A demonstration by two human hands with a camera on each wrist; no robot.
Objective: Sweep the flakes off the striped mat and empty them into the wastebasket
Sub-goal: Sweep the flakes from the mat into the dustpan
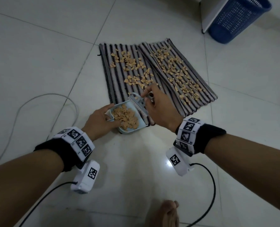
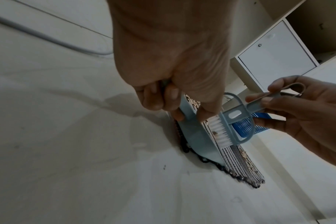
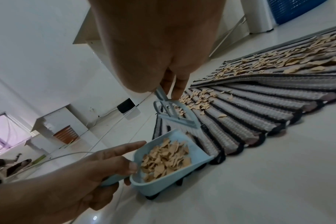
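The striped mat [image 1: 115, 82] lies on the tiled floor with tan flakes [image 1: 132, 63] scattered over it. At its near edge my left hand [image 1: 101, 118] grips the handle of a light blue dustpan [image 1: 129, 131], which holds a heap of flakes [image 3: 167, 159]. My right hand [image 1: 160, 107] pinches the handle of a small blue brush [image 1: 140, 105]. The brush's white bristles [image 2: 219, 133] stand on the mat at the dustpan's mouth. The blue mesh wastebasket [image 1: 237, 18] stands at the far right, apart from the mat.
A ridge or overlap [image 1: 154, 68] runs along the mat's middle. A grey cable [image 1: 37, 97] loops over the floor to the left. A white cabinet [image 1: 209, 17] stands beside the wastebasket. A foot [image 1: 167, 212] shows at the bottom edge, and black cords trail from my wrists.
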